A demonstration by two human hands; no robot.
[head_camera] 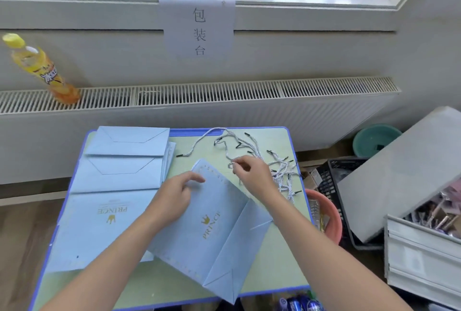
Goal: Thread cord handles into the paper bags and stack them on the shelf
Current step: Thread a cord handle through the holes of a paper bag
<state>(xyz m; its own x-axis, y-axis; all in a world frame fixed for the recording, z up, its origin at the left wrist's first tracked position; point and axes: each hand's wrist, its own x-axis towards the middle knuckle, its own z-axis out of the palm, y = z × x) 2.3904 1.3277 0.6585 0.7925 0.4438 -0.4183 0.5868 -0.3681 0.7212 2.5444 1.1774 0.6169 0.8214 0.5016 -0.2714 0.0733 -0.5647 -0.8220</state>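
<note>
A flat blue bag (214, 226) is lying at the centre of the frame on the desk (274, 270), tilted so that its long axis is running from upper left to lower right: the punched top edge is pointing to the upper left and the folded base is reaching toward the lower right, near the desk's front edge. The left hand (174, 198) is resting on the bag's upper left part, with loosely curled fingers pressing the paper just below the top edge, holding it down rather than gripping it. The right hand (252, 176) is sitting just right of the bag's top corner, its fingertips pinching what looks like the end of a cord (233, 164), though the pinch is small and partly blurred. The pile of cords (274, 161) is lying directly behind and to the right of that hand, in the upper right of the desk, so the right hand is the nearer one to it. The holes in the top edge are lying between the two hands, so the coming move is probably a short travel leftward with the cord tip. More flat bags (119, 168) are lying on the left of the desk. No shelf is showing.
</note>
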